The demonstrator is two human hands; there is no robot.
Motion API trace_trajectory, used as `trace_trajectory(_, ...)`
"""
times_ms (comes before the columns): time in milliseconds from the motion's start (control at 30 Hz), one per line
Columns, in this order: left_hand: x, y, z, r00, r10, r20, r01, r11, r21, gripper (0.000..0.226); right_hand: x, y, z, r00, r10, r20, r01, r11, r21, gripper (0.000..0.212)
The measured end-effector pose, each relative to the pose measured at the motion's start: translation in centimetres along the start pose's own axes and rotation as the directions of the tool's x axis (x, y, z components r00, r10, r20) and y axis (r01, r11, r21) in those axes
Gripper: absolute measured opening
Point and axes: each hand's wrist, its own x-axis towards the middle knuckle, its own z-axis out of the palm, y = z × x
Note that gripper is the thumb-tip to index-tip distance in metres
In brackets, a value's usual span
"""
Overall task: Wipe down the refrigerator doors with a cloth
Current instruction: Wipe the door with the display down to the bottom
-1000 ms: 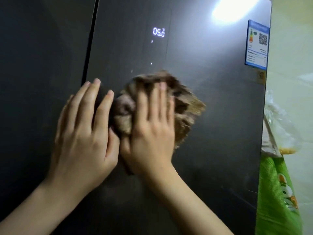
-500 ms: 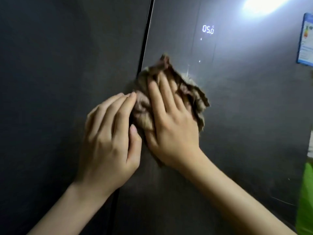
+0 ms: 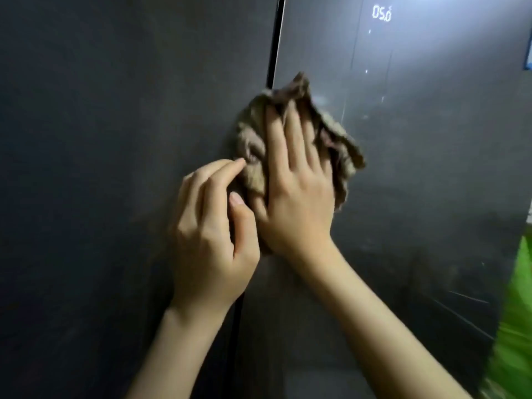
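**First speaker:** Where is the cloth sitting?

**Second speaker:** A crumpled brown cloth (image 3: 336, 139) is lying against the dark refrigerator, just right of the frame's centre. It is covering part of the black seam (image 3: 275, 38) between the left door (image 3: 115, 139) and the right door (image 3: 431, 182).

**First speaker:** What are the hands doing?

**Second speaker:** The right hand (image 3: 296, 197) is pressing the cloth to the doors, with its fingers straight, slightly spread and pointing up. The left hand (image 3: 210, 234) is hovering just beside it, lower and to the left. Its fingers are loosely bent and gripping nothing, and its index fingertip is touching the cloth's left edge.

**First speaker:** Is anything else showing?

**Second speaker:** A lit display (image 3: 381, 13) is reading 05.0 in the upper right. A blue label (image 3: 529, 53) is peeking in at the right border, and something bright green (image 3: 515, 326) is filling the lower right corner.
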Motion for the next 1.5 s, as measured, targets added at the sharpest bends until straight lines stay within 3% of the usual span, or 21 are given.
trace_trajectory(100, -0.8, 0.0, -0.7, 0.999, -0.04, 0.017, 0.04, 0.999, -0.023, 0.023, -4.9, -0.3, -1.4, 0.986, -0.097, 0.137, 0.091, 0.994, 0.053, 0.062)
trace_trajectory(233, -0.8, -0.2, -1.3, 0.996, -0.026, 0.08, 0.026, 1.0, -0.006, 0.023, -0.9, 2.8, -2.1, 0.928, -0.327, 0.177, 0.319, 0.945, 0.076, 0.056)
trace_trajectory(333, -0.3, -0.1, -1.2, 0.994, -0.021, 0.104, 0.021, 1.0, 0.005, 0.025, 2.2, 2.8, -1.0, 0.992, -0.105, 0.063, 0.106, 0.994, -0.01, 0.062)
trace_trajectory(400, -0.2, 0.1, -1.1, 0.994, -0.029, 0.106, 0.031, 0.999, -0.019, 0.025, 0.9, 1.4, -0.3, 0.995, 0.097, -0.037, -0.099, 0.993, -0.068, 0.064)
trace_trajectory(467, -0.3, 0.3, -1.2, 0.991, -0.046, 0.122, 0.052, 0.997, -0.048, 0.025, -2.8, 0.0, -0.1, 0.982, 0.182, -0.04, -0.185, 0.979, -0.083, 0.065)
trace_trajectory(533, -0.4, 0.5, -1.4, 0.986, -0.063, 0.153, 0.073, 0.995, -0.061, 0.026, -6.8, -0.2, -0.8, 0.989, 0.131, 0.073, -0.125, 0.989, -0.086, 0.068)
trace_trajectory(667, -0.4, 1.0, -1.6, 0.97, -0.036, 0.24, 0.039, 0.999, -0.009, 0.028, -6.6, 4.0, -2.9, 0.956, -0.154, 0.249, 0.174, 0.983, -0.059, 0.063)
trace_trajectory(733, -0.3, 1.2, -1.5, 0.966, -0.023, 0.259, 0.018, 1.0, 0.02, 0.028, -3.3, 6.6, -3.3, 0.974, -0.118, 0.195, 0.135, 0.988, -0.076, 0.061)
trace_trajectory(800, -0.2, 1.4, -1.3, 0.966, -0.025, 0.257, 0.019, 0.999, 0.027, 0.029, -1.2, 7.5, -3.2, 0.995, 0.058, 0.076, -0.05, 0.993, -0.104, 0.063)
trace_trajectory(900, -0.8, 1.6, -0.9, 0.965, -0.021, 0.26, 0.011, 0.999, 0.039, 0.031, -3.7, 5.0, -1.5, 0.952, 0.299, -0.065, -0.306, 0.938, -0.164, 0.068)
trace_trajectory(1067, -1.4, 2.4, -0.4, 0.946, -0.039, 0.321, 0.01, 0.996, 0.091, 0.037, -10.7, 3.7, -2.7, 0.963, 0.121, 0.24, -0.088, 0.985, -0.145, 0.067)
trace_trajectory(1167, -1.7, 2.6, -0.2, 0.939, -0.034, 0.341, 0.001, 0.996, 0.094, 0.037, -8.0, 7.8, -4.0, 0.973, 0.042, 0.225, -0.001, 0.984, -0.177, 0.065)
trace_trajectory(1233, -2.0, 2.5, -0.1, 0.935, -0.022, 0.355, -0.019, 0.994, 0.11, 0.038, -5.0, 10.2, -4.4, 0.967, 0.247, 0.059, -0.23, 0.95, -0.21, 0.067)
trace_trajectory(1300, -2.2, 2.4, 0.0, 0.929, -0.022, 0.37, -0.038, 0.987, 0.155, 0.04, -2.9, 10.4, -4.2, 0.82, 0.562, -0.107, -0.572, 0.807, -0.149, 0.078)
trace_trajectory(1333, -2.3, 2.5, 0.1, 0.926, -0.026, 0.376, -0.047, 0.982, 0.182, 0.041, -2.5, 9.4, -3.5, 0.736, 0.659, -0.157, -0.676, 0.725, -0.128, 0.083)
trace_trajectory(1367, -2.4, 2.8, 0.3, 0.925, -0.035, 0.379, -0.046, 0.978, 0.204, 0.042, -2.5, 8.1, -2.9, 0.709, 0.682, -0.177, -0.704, 0.697, -0.134, 0.087)
trace_trajectory(1400, -2.4, 3.1, 0.4, 0.925, -0.042, 0.378, -0.045, 0.975, 0.218, 0.043, -2.9, 6.5, -2.3, 0.744, 0.646, -0.173, -0.667, 0.731, -0.143, 0.087)
trace_trajectory(1433, -2.4, 3.5, 0.7, 0.926, -0.045, 0.374, -0.044, 0.973, 0.226, 0.043, -3.6, 5.4, -2.0, 0.829, 0.543, -0.135, -0.559, 0.815, -0.152, 0.085)
trace_trajectory(1500, -2.6, 4.4, 1.5, 0.93, -0.041, 0.365, -0.046, 0.973, 0.226, 0.044, -5.4, 5.3, -2.4, 0.967, 0.253, 0.044, -0.243, 0.956, -0.164, 0.075)
